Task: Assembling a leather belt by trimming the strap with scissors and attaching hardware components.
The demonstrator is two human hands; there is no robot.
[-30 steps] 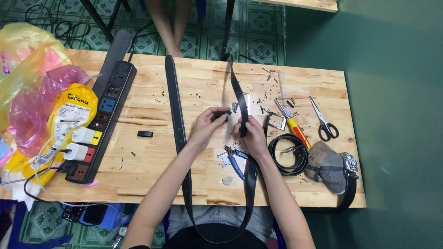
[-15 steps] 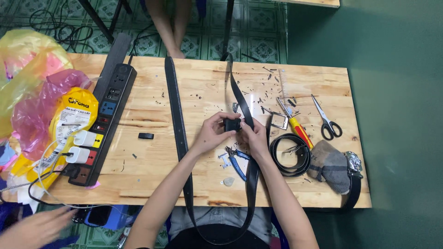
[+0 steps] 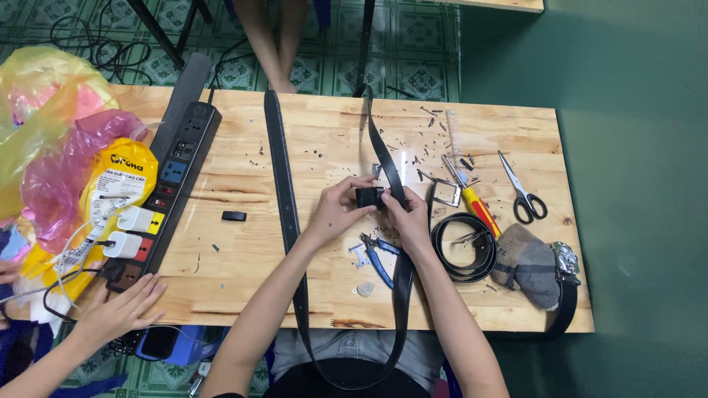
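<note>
Near the middle of the pale knotty wooden table (image 3: 221,280), the left hand (image 3: 335,210) and right hand (image 3: 404,215) both pinch a small black boxy buckle piece (image 3: 368,197) on the long smooth black leather belt (image 3: 284,199). Blue-handled pliers (image 3: 377,254) lie at six o'clock of it. Unlike half a second ago, another person's hand (image 3: 118,313) now rests on the table's eight-o'clock edge.

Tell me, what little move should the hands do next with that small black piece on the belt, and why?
Probably slide the small black loop a little further along the black belt. Both the left hand and right hand pinch it right at the strap, so it seems only partly seated.
</note>
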